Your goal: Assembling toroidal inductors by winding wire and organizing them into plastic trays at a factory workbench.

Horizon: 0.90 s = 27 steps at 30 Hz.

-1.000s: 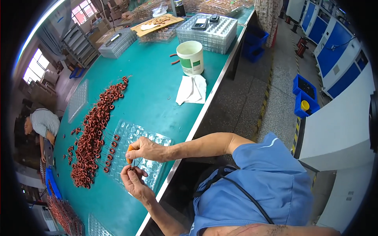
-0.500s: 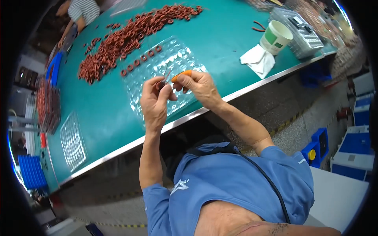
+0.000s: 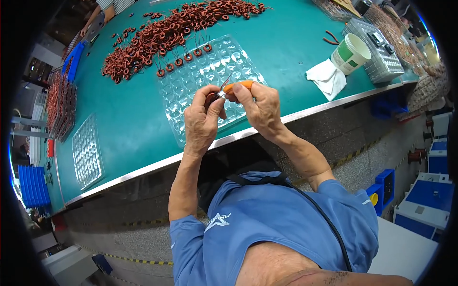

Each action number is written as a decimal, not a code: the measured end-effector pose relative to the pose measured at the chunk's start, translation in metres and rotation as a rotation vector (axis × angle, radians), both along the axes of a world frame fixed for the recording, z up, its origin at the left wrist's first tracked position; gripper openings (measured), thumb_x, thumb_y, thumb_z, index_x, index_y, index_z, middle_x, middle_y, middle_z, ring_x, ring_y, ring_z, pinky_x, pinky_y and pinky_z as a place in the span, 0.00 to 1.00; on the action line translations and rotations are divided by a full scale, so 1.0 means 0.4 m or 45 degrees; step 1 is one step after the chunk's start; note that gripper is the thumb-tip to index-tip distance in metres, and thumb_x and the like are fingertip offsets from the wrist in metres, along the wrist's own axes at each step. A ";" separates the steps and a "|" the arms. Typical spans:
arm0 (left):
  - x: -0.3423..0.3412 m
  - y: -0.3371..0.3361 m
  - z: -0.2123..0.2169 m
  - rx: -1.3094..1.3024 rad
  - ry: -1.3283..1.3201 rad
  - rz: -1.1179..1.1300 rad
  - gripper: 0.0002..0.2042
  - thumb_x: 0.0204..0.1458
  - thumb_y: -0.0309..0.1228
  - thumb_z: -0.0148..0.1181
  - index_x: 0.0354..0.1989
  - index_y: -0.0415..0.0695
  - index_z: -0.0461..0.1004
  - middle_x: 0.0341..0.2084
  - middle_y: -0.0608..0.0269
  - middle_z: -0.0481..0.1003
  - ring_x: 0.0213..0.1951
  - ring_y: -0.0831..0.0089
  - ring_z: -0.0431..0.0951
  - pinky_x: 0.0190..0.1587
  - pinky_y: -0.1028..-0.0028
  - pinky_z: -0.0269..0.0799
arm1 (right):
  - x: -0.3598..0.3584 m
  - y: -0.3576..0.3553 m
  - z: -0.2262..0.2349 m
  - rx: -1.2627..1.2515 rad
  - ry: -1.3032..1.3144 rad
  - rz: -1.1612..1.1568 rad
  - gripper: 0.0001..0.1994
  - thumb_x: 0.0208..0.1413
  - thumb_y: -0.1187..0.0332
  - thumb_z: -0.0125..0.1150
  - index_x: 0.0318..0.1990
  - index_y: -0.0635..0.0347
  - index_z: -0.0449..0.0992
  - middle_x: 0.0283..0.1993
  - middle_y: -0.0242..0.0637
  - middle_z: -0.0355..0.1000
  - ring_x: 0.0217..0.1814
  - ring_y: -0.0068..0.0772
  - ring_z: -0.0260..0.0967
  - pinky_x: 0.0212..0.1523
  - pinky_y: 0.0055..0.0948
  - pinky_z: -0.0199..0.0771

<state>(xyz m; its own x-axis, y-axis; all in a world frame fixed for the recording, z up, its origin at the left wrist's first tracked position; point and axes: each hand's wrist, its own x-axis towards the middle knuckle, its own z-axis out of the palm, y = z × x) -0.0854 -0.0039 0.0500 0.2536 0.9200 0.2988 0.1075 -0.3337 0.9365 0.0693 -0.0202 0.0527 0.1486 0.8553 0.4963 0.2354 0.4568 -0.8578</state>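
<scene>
Orange-handled cutters (image 3: pixel 237 86) — tilted, above tray

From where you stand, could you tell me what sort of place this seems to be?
Most likely a factory assembly bench. A long green worktable carries a heap of reddish-brown wound rings and clear blister trays, while the right hand holds an orange-handled tool against a ring pinched in the left hand.

paper cup (image 3: pixel 350 53), white cloth (image 3: pixel 327 77), blue crates (image 3: pixel 32 185)
</scene>
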 end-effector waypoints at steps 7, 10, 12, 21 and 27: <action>-0.016 -0.021 -0.020 -0.166 -0.198 -0.112 0.08 0.58 0.24 0.53 0.45 0.36 0.69 0.21 0.65 0.72 0.22 0.79 0.73 0.27 0.79 0.69 | 0.050 0.035 -0.005 -0.503 0.278 0.319 0.13 0.60 0.64 0.57 0.39 0.68 0.78 0.30 0.35 0.76 0.31 0.20 0.71 0.35 0.20 0.72; -0.034 0.002 -0.022 -0.434 -0.519 -0.356 0.07 0.60 0.28 0.52 0.42 0.37 0.68 0.21 0.64 0.68 0.20 0.77 0.71 0.24 0.78 0.67 | 0.044 0.040 0.014 -0.315 0.111 0.287 0.14 0.58 0.69 0.61 0.50 0.65 0.75 0.33 0.28 0.73 0.35 0.17 0.68 0.37 0.18 0.69; -0.047 -0.003 -0.018 -0.706 -0.680 -0.467 0.10 0.61 0.33 0.51 0.41 0.38 0.68 0.19 0.65 0.64 0.18 0.78 0.66 0.21 0.78 0.67 | 0.045 0.041 -0.010 -0.264 0.175 0.387 0.14 0.57 0.71 0.62 0.50 0.65 0.75 0.34 0.28 0.74 0.36 0.17 0.69 0.39 0.17 0.69; -0.075 -0.020 0.015 -1.121 -0.723 -0.618 0.18 0.64 0.43 0.46 0.41 0.38 0.69 0.15 0.71 0.59 0.12 0.81 0.59 0.14 0.81 0.57 | 0.034 0.034 -0.006 0.055 0.008 0.231 0.11 0.53 0.70 0.66 0.41 0.65 0.78 0.36 0.36 0.76 0.40 0.24 0.73 0.45 0.23 0.72; -0.041 -0.033 -0.023 -0.657 -0.564 -0.404 0.17 0.65 0.39 0.45 0.50 0.36 0.66 0.29 0.62 0.68 0.30 0.72 0.72 0.34 0.73 0.69 | 0.042 0.044 -0.016 -0.445 0.233 0.443 0.10 0.56 0.69 0.59 0.37 0.68 0.78 0.29 0.39 0.77 0.28 0.24 0.76 0.31 0.22 0.76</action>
<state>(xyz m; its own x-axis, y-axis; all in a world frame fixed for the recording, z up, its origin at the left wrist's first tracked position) -0.1016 -0.0172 0.0409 0.4862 0.8737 -0.0152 -0.3442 0.2075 0.9157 0.0860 -0.0024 0.0463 -0.1161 0.9794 0.1650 -0.0472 0.1605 -0.9859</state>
